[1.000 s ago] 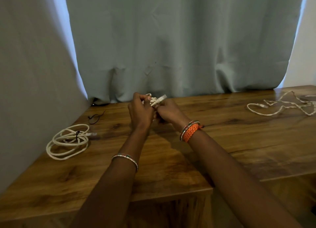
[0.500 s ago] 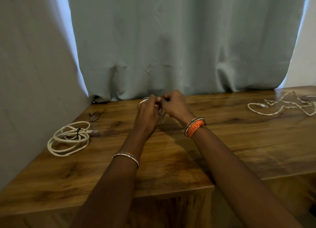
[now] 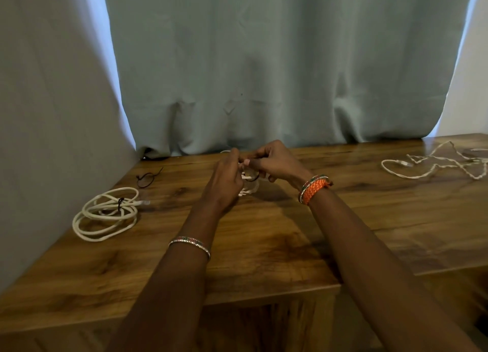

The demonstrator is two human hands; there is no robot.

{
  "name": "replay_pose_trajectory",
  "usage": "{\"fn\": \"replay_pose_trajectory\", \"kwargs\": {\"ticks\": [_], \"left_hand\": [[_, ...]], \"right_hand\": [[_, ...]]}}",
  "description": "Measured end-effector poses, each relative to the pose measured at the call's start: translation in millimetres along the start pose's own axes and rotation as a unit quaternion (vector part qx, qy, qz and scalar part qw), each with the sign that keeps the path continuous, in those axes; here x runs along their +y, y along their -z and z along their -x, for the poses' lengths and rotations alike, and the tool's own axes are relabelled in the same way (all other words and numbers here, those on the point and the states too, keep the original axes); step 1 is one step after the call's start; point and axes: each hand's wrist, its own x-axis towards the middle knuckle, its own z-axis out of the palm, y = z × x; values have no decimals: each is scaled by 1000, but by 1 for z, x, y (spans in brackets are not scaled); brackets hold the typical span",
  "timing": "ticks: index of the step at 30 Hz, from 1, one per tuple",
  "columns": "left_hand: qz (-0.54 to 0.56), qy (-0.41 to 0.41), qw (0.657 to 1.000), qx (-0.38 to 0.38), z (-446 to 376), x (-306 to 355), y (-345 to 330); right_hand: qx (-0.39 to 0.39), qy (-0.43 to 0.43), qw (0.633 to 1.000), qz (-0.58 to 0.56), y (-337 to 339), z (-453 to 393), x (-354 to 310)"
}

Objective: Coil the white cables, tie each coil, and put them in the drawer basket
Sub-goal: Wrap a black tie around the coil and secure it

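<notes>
Both hands meet over the table [image 3: 264, 246], fingers curled. The left hand [image 3: 224, 182] and right hand [image 3: 274, 164] pinch a small white coil [image 3: 249, 186] between them, with a dark tie [image 3: 253, 178] looped round it. Left of the left hand lies a tied coil [image 3: 105, 214], and just beyond that a spare tie [image 3: 146, 178]. Well to the right of the right hand sprawls a loose cable [image 3: 435, 164]. A curtain [image 3: 264, 74] hangs behind.
</notes>
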Motion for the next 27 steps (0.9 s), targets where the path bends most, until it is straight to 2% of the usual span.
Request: {"fn": "replay_pose_trajectory", "kwargs": {"ticks": [5,9,13,19,23,27], "left_hand": [[58,15,998,-22,6,11,2],[75,17,997,-13,9,11,3],[61,35,998,-3,9,12,8],[3,-8,1000,0,7,17,10],[-5,-27,999,-27,8,26,12],[-14,-35,999,-35,8,27,9]], "right_hand": [[12,12,999,-30,-8,1,9],[76,58,995,37,-20,2,16],[122,101,987,19,-30,7,12],[81,26,985,-148,-17,9,1],[78,18,989,-126,-14,11,-1],[139,-19,983,-120,-18,7,0]]}}
